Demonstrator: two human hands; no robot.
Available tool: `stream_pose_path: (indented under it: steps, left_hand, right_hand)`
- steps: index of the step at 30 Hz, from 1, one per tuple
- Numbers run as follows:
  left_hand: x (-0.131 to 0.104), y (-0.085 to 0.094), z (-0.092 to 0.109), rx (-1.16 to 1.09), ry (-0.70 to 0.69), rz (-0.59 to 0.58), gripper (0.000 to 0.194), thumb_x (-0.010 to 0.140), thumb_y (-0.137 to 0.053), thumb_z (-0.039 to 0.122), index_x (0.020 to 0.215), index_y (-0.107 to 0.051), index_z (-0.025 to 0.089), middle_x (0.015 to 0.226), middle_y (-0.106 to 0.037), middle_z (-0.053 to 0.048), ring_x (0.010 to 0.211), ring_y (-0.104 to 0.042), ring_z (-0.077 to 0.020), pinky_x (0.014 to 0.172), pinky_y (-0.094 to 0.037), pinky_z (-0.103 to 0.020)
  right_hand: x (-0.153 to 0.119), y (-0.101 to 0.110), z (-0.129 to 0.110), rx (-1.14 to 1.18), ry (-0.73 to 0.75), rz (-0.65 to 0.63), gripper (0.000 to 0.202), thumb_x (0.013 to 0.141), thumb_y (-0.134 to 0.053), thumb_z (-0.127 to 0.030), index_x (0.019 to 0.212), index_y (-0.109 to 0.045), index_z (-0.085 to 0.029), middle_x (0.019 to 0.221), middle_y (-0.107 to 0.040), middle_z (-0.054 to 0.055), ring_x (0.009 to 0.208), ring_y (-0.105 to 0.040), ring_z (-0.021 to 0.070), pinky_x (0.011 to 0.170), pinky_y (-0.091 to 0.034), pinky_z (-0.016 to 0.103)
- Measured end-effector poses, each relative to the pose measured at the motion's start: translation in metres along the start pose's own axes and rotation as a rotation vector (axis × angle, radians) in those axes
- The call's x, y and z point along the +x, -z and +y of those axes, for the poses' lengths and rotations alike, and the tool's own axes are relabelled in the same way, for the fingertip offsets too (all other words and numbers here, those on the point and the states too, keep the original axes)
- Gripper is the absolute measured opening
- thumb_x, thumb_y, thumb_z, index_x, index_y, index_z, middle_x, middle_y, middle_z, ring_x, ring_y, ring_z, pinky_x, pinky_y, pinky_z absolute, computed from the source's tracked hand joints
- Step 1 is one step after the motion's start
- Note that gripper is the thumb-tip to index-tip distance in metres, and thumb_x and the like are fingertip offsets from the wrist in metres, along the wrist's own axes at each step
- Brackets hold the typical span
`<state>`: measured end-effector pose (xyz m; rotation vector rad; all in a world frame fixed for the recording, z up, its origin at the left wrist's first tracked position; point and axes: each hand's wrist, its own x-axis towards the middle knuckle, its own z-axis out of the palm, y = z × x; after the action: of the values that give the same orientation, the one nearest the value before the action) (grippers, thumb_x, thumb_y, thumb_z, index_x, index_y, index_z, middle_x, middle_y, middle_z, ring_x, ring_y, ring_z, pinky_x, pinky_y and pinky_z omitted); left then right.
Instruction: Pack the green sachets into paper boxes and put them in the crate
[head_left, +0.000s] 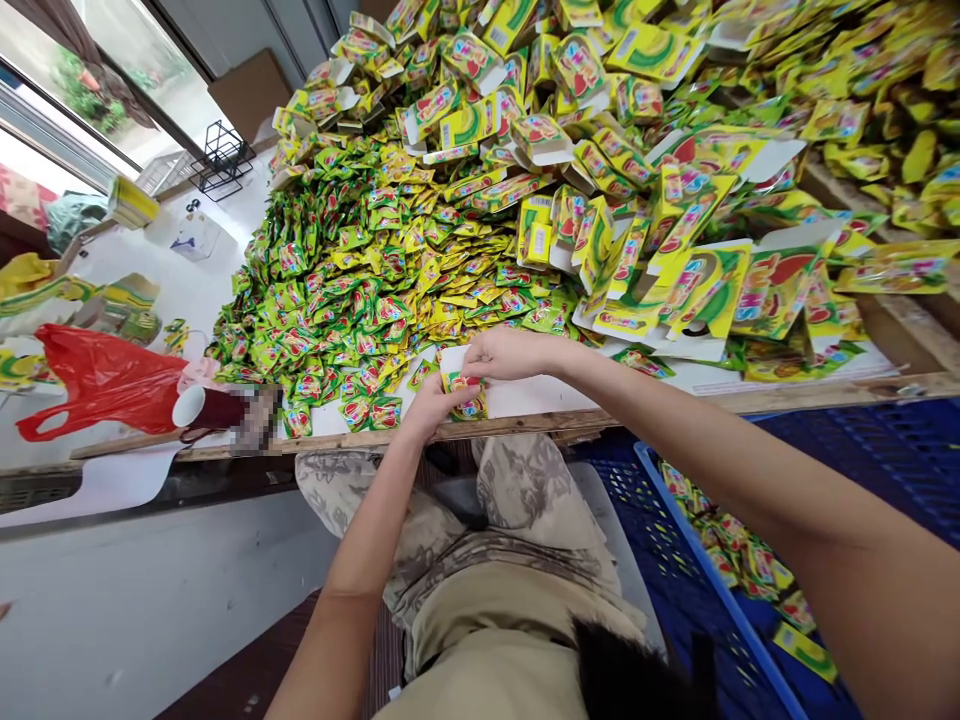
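At the table's front edge, a small yellow, green and red printed carton (pixel 469 407) has its white flap end raised. My left hand (pixel 431 408) is closed around its left side, with the thumb across the front. My right hand (pixel 510 355) bends down over the flap end, fingers pinched together against the carton; whether a sachet is also between them is hidden. Just beyond my hands spreads a heap of small green and yellow sachets (pixel 360 260). Several printed cartons (pixel 705 290), some with white flaps open, lie to the right of my right hand.
A red plastic bag (pixel 112 380) and a dark cup (pixel 214 408) with a white inside lie at the left. More cartons (pixel 480 60) are piled at the back. Below the table's wooden edge (pixel 540 424), a blue crate (pixel 720 580) holds sachets at the right.
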<state>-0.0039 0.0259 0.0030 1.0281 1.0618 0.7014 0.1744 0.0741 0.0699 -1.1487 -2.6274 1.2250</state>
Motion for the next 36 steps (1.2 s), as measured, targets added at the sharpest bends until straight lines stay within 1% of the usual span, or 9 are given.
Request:
stream_pose_path:
  steps: [4,6,10,12,17,22,26,31,36]
  left_hand:
    - [0.004,0.001,-0.003,0.018,-0.008,0.040,0.047,0.054,-0.084,0.037,0.090,-0.067,0.012,0.077,-0.069,-0.001,0.071,-0.063,-0.0140,0.069,-0.049,-0.025]
    - [0.005,0.000,-0.005,0.031,-0.019,0.061,0.047,0.055,-0.084,0.037,0.090,-0.067,0.011,0.076,-0.069,-0.002,0.072,-0.063,-0.0150,0.068,-0.049,-0.026]
    - [0.003,-0.002,-0.005,0.073,-0.044,0.061,0.049,0.059,-0.082,0.038,0.097,-0.067,0.011,0.083,-0.071,-0.005,0.075,-0.064,-0.0166,0.071,-0.049,-0.027]
    - [0.001,-0.003,-0.005,0.126,-0.071,0.056,0.050,0.060,-0.081,0.036,0.101,-0.066,0.012,0.090,-0.072,-0.006,0.078,-0.063,-0.0163,0.073,-0.048,-0.027]
    - [0.003,-0.002,-0.006,0.209,-0.118,0.095,0.055,0.057,-0.083,0.036,0.103,-0.065,0.011,0.092,-0.072,-0.007,0.079,-0.063,-0.0172,0.073,-0.049,-0.028]
    - [0.001,-0.004,-0.007,0.226,-0.184,0.020,0.058,0.059,-0.081,0.034,0.109,-0.062,0.012,0.100,-0.071,-0.008,0.086,-0.064,-0.0178,0.081,-0.049,-0.031]
    - [0.001,-0.002,-0.008,0.252,-0.157,0.008,0.057,0.053,-0.084,0.035,0.101,-0.063,0.011,0.094,-0.071,-0.008,0.083,-0.064,-0.0186,0.080,-0.050,-0.032]
    - [0.006,-0.001,-0.012,0.276,-0.124,0.060,0.058,0.048,-0.087,0.035,0.097,-0.064,0.012,0.092,-0.071,-0.006,0.081,-0.064,-0.0189,0.078,-0.050,-0.032]
    - [0.008,0.003,-0.003,-0.139,0.017,-0.067,0.049,0.070,-0.071,0.054,0.102,-0.066,0.017,0.097,-0.071,-0.007,0.094,-0.064,-0.0226,0.085,-0.049,-0.035]
  right_hand:
    - [0.000,-0.001,0.004,-0.004,0.018,0.002,0.030,0.086,-0.046,-0.027,0.074,-0.070,-0.015,0.068,-0.066,0.004,0.061,-0.054,0.0129,0.060,-0.037,0.025]
    - [-0.003,-0.010,0.011,0.115,0.071,0.165,0.028,0.086,-0.048,-0.030,0.080,-0.070,-0.015,0.082,-0.069,0.006,0.074,-0.059,0.0152,0.068,-0.042,0.027]
    - [-0.012,-0.043,0.028,0.699,0.025,0.586,0.034,0.084,-0.054,-0.036,0.113,-0.061,-0.020,0.113,-0.065,0.009,0.092,-0.061,0.0167,0.076,-0.050,0.030]
    - [-0.015,-0.059,0.033,0.938,-0.025,0.547,0.036,0.080,-0.061,-0.040,0.110,-0.060,-0.021,0.107,-0.066,0.007,0.086,-0.062,0.0156,0.072,-0.052,0.029]
    - [-0.012,-0.074,0.035,1.315,-0.102,0.391,0.032,0.066,-0.077,-0.044,0.076,-0.060,-0.018,0.072,-0.062,-0.002,0.066,-0.057,0.0097,0.062,-0.049,0.023]
    - [-0.010,-0.071,0.034,1.508,-0.153,0.329,0.036,0.062,-0.081,-0.044,0.072,-0.059,-0.018,0.070,-0.062,-0.002,0.063,-0.057,0.0093,0.061,-0.048,0.022]
    - [-0.012,-0.067,0.033,1.540,-0.219,0.274,0.032,0.062,-0.082,-0.036,0.074,-0.059,-0.018,0.068,-0.062,-0.002,0.061,-0.057,0.0098,0.061,-0.049,0.024]
    - [-0.016,-0.059,0.029,1.396,-0.183,0.339,0.026,0.065,-0.078,-0.032,0.072,-0.058,-0.018,0.074,-0.062,-0.002,0.065,-0.057,0.0094,0.063,-0.050,0.023]
    - [-0.018,-0.048,0.026,1.252,-0.183,0.355,0.022,0.062,-0.076,-0.025,0.069,-0.056,-0.017,0.068,-0.058,-0.003,0.065,-0.056,0.0093,0.058,-0.048,0.021]
